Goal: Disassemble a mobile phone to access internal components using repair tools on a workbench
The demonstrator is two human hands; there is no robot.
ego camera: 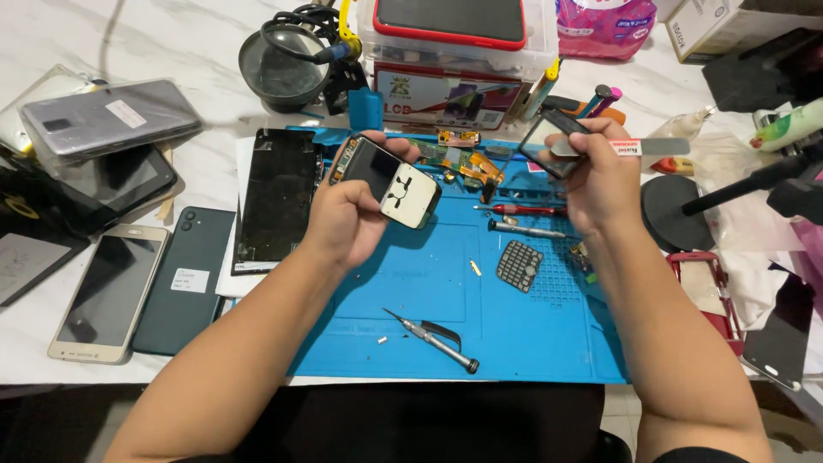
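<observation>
Phone body [387, 177] gripped in raised left hand [347, 213]; right hand [600, 176] pinching metal spudger [651, 147].

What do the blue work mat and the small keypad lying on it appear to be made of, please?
The blue mat looks like matte silicone or rubber, with moulded recesses and no glare. The keypad seems to be dark, soft rubber or plastic: a grid of small raised keys.

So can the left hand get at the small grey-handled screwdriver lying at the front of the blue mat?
Probably not right away: the left hand is full, gripping a small opened phone. The path to the small grey-handled screwdriver on the blue mat looks unobstructed otherwise.
</observation>
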